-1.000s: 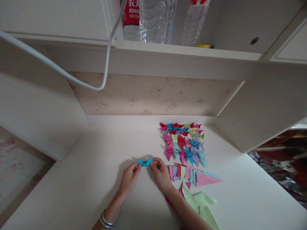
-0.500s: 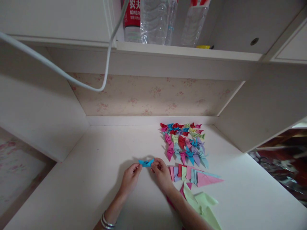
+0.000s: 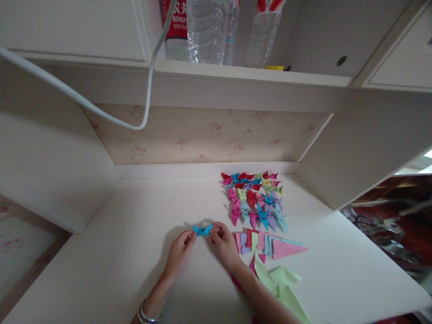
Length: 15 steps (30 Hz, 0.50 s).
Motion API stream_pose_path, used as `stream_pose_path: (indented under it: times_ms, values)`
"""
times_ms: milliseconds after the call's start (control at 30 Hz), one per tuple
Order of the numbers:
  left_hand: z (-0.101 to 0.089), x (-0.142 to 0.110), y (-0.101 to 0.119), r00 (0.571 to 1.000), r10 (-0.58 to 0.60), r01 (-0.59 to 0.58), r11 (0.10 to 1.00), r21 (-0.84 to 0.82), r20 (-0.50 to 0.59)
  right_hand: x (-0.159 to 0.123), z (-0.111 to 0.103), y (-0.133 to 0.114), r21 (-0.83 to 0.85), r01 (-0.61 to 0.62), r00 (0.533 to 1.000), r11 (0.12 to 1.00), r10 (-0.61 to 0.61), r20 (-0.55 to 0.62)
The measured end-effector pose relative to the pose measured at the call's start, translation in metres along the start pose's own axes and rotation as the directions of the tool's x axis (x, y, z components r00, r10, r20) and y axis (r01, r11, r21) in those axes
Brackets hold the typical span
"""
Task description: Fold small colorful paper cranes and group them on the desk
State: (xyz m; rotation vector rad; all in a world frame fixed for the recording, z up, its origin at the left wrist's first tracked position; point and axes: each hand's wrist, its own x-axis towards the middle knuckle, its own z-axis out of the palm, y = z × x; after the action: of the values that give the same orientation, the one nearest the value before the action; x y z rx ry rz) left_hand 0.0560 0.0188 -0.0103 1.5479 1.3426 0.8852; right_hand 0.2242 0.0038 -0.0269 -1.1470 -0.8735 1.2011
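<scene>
A small blue piece of folded paper (image 3: 202, 231) is held between my two hands, just above the white desk (image 3: 141, 216). My left hand (image 3: 182, 250) pinches its left end between thumb and fingers. At the other end, my right hand (image 3: 223, 241) grips it the same way, and those fingertips partly cover that end. Both tips of the blue paper point upward, with a folded dip in the middle. To the right of my hands stand rows of colourful origami cranes (image 3: 258, 202).
Nearer me lie a row of folded paper strips (image 3: 253, 241), a pink folded sheet (image 3: 288, 248) and large light green folded paper (image 3: 281, 288), partly behind my right forearm. A white cable (image 3: 131, 126) hangs in front. Water bottles (image 3: 206, 33) stand on the shelf (image 3: 256, 80) overhead.
The whole view has shifted slightly, so things appear a little further left. Both hands keep their hold on the blue paper, its shape almost the same.
</scene>
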Motion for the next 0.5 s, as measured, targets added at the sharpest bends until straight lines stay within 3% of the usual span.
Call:
stream_pose_path:
  times_ms: [500]
  values:
    - [0.0007,-0.0007,0.0008,0.999,0.033,-0.033,0.999,0.019,-0.011,-0.0006,-0.0002,0.0009,-0.001,-0.003,1.0,1.0,0.003,0.002]
